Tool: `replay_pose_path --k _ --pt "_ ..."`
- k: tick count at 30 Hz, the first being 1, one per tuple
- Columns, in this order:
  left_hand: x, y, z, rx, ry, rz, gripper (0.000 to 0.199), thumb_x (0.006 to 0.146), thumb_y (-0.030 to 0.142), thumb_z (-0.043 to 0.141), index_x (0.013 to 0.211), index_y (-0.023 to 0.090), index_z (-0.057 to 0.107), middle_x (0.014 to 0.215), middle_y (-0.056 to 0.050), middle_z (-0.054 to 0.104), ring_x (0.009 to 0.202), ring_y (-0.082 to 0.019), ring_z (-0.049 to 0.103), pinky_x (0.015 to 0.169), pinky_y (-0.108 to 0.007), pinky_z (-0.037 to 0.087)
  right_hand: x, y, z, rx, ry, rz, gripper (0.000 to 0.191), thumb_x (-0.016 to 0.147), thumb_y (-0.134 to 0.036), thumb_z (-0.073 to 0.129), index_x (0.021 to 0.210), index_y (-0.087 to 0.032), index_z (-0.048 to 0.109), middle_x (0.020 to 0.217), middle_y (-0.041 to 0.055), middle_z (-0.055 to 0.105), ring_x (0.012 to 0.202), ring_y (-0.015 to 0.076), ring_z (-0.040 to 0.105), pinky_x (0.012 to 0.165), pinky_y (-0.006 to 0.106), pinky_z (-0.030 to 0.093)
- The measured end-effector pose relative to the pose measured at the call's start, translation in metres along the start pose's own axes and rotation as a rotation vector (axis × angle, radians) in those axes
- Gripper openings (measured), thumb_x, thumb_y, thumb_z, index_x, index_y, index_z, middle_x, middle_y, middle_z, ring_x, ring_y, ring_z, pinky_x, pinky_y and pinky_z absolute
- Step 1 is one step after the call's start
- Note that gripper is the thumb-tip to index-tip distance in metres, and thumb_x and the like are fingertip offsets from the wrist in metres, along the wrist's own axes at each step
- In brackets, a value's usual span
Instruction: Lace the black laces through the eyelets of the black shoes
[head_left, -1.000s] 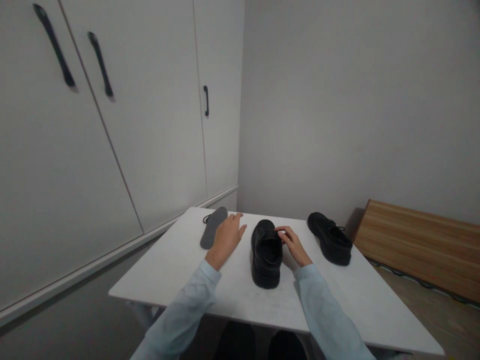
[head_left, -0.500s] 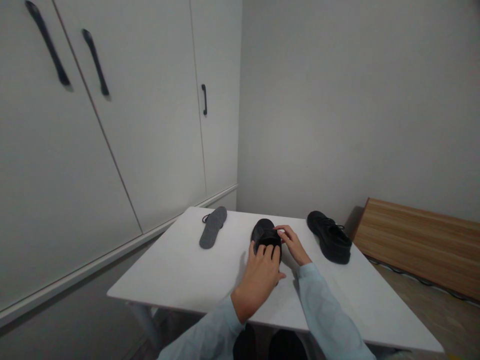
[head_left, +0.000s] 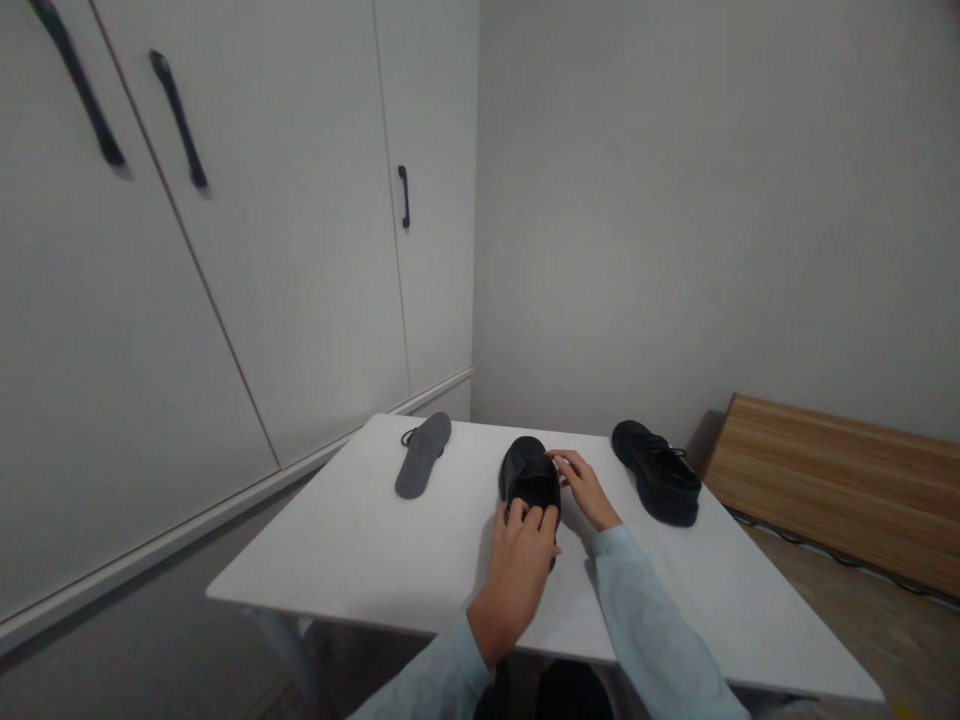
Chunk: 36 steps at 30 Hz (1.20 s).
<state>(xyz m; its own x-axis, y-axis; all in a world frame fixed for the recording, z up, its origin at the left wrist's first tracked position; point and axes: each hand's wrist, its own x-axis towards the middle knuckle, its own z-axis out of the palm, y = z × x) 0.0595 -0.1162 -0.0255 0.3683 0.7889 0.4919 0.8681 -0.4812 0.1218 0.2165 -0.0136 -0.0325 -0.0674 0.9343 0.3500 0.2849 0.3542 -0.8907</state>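
A black shoe (head_left: 523, 462) stands near the middle of the white table, toe pointing away from me. My left hand (head_left: 517, 560) is over its heel end, fingers bent into the opening and thumb at the right side; the fingertips are partly hidden inside. With its fingertips, my right hand (head_left: 589, 490) grips the right edge of the same shoe near the laced part. To the left lies a grey insole (head_left: 424, 455), with a thin black lace loop showing beside it. Over on the right rests a second black shoe (head_left: 660, 475), with laces.
The white table (head_left: 360, 560) has its far edge near the wall. White cabinets (head_left: 315, 250) with dark handles line the left side. A wood-grain board (head_left: 840, 480) leans low beyond the table's right edge.
My left hand has drawn back a little toward the heel, so more of the shoe's opening shows. The right hand stays at the shoe's edge. The view has shifted slightly.
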Motion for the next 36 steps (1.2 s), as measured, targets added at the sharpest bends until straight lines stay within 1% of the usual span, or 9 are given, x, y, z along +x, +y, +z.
replay_pose_path --k 3,6,11,16,23,27,30,33,36 --pt "-0.001 -0.001 0.002 -0.012 0.021 0.0 0.047 0.073 0.028 0.072 0.115 0.022 0.054 0.099 -0.004 0.062 0.099 -0.024 0.051 0.088 -0.041 0.045 0.002 0.006 0.0 -0.004 0.021 0.013 0.039 0.083 -0.048 0.048 0.106 -0.021 0.063 0.105 0.0077 0.061 0.077 0.0173 0.057 0.06 0.028 0.048" --pt "-0.002 -0.002 0.003 -0.02 0.035 0.01 0.046 0.074 0.029 0.071 0.116 0.022 0.053 0.099 -0.003 0.062 0.1 -0.023 0.051 0.088 -0.04 0.045 0.003 0.012 -0.001 -0.032 0.065 0.009 0.037 0.081 -0.042 0.05 0.108 -0.02 0.062 0.101 0.0081 0.063 0.074 0.0166 0.058 0.061 0.028 0.049" --pt "-0.001 -0.005 0.001 -0.059 0.002 0.002 0.041 0.077 0.03 0.069 0.115 0.024 0.055 0.098 -0.002 0.064 0.099 -0.023 0.051 0.087 -0.04 0.046 0.005 0.021 -0.002 -0.19 0.115 -0.002 0.029 0.079 -0.034 0.048 0.096 -0.018 0.065 0.098 0.0083 0.065 0.077 0.0185 0.059 0.069 0.033 0.049" --pt "0.002 -0.009 -0.008 -0.134 -0.009 -0.014 0.038 0.076 0.028 0.069 0.112 0.024 0.057 0.097 -0.001 0.065 0.098 -0.023 0.051 0.088 -0.04 0.045 0.007 0.03 -0.002 -0.363 0.11 -0.047 0.024 0.079 -0.03 0.046 0.087 -0.019 0.066 0.092 0.0079 0.067 0.081 0.0202 0.06 0.076 0.035 0.047" --pt "0.01 -0.019 -0.029 -0.169 -0.029 -0.032 0.035 0.076 0.028 0.069 0.11 0.024 0.06 0.098 -0.002 0.066 0.097 -0.023 0.052 0.083 -0.038 0.048 0.004 0.028 -0.002 -0.511 0.039 -0.044 0.028 0.081 -0.028 0.043 0.09 -0.018 0.067 0.09 0.0078 0.069 0.07 0.0188 0.059 0.073 0.033 0.046" --pt "0.014 -0.032 -0.048 -0.205 -0.014 -0.049 0.035 0.078 0.024 0.067 0.112 0.023 0.059 0.1 -0.001 0.066 0.097 -0.022 0.05 0.085 -0.035 0.047 0.002 0.027 -0.003 -0.557 0.027 -0.045 0.028 0.081 -0.027 0.042 0.091 -0.017 0.067 0.09 0.008 0.069 0.071 0.0188 0.06 0.073 0.032 0.045" --pt "0.018 -0.045 -0.063 -0.187 0.008 -0.047 0.034 0.079 0.022 0.066 0.112 0.023 0.06 0.099 -0.002 0.066 0.096 -0.021 0.05 0.085 -0.034 0.047 0.001 0.028 -0.002 -0.571 0.023 -0.036 0.028 0.081 -0.026 0.042 0.091 -0.017 0.067 0.089 0.0076 0.069 0.071 0.0183 0.06 0.071 0.031 0.044" --pt "0.024 -0.062 -0.074 -0.13 0.051 -0.049 0.031 0.079 0.021 0.065 0.11 0.022 0.061 0.098 -0.004 0.066 0.097 -0.021 0.049 0.086 -0.035 0.046 0.001 0.03 -0.002 -0.571 0.014 -0.009 0.028 0.081 -0.025 0.042 0.091 -0.018 0.067 0.087 0.0065 0.07 0.07 0.018 0.06 0.071 0.03 0.043" --pt "0.03 -0.083 -0.079 -0.086 0.077 -0.04 0.031 0.079 0.021 0.064 0.109 0.02 0.062 0.099 -0.005 0.066 0.099 -0.023 0.049 0.087 -0.036 0.045 0.001 0.032 -0.003 -0.57 0.003 -0.002 0.028 0.08 -0.024 0.043 0.093 -0.018 0.067 0.087 0.0065 0.07 0.071 0.0183 0.06 0.071 0.03 0.043"
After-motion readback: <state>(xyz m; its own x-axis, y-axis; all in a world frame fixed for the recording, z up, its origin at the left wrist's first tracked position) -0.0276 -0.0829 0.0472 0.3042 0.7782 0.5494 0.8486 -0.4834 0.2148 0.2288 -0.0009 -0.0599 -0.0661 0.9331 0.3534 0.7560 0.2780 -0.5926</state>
